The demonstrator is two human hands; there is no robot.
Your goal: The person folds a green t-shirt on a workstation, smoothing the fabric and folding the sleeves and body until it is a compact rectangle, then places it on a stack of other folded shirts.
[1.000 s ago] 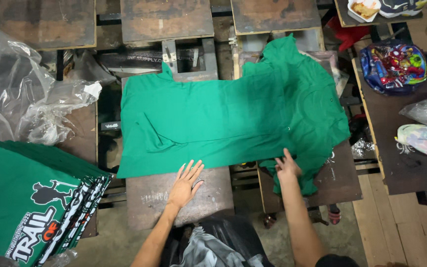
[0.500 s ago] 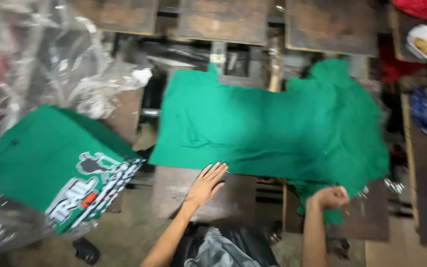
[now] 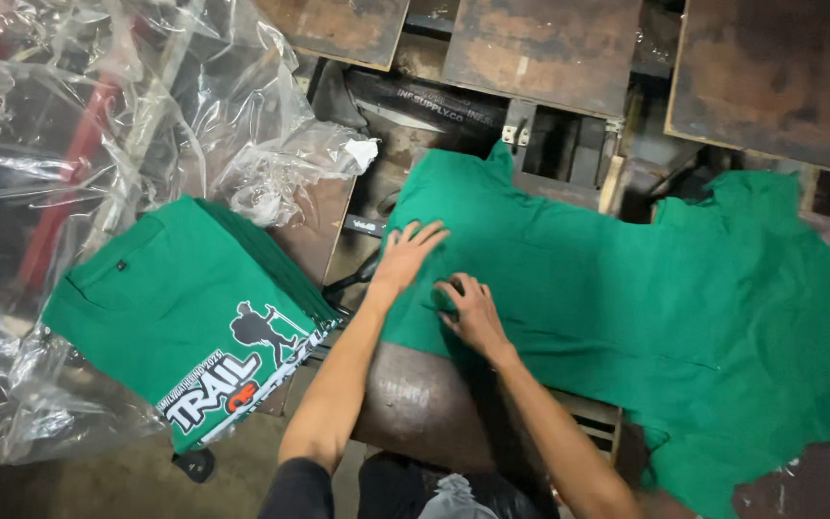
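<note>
On the near left part of the green shirt [image 3: 626, 288], both hands lay close together. That shirt was spread flat across a worn dark platen [image 3: 425, 404], its left edge near the platen's left edge and its right side drooping past the far right edge in loose folds. The left hand [image 3: 403, 255] rested palm down with fingers spread wide, holding nothing, pressing the cloth at the shirt's left edge. The right hand [image 3: 468, 309] sat just beside it, fingers curled and bunching a small fold of the fabric; whether it truly pinched the cloth I could not tell. Off the platen's left edge lay a stack of folded green shirts [image 3: 189, 317] with a white and black printed figure on the top one, resting on crumpled clear plastic wrap [image 3: 98, 125]. Beyond the far edge stood three more bare brown platens [image 3: 530, 53], stained and scuffed.
</note>
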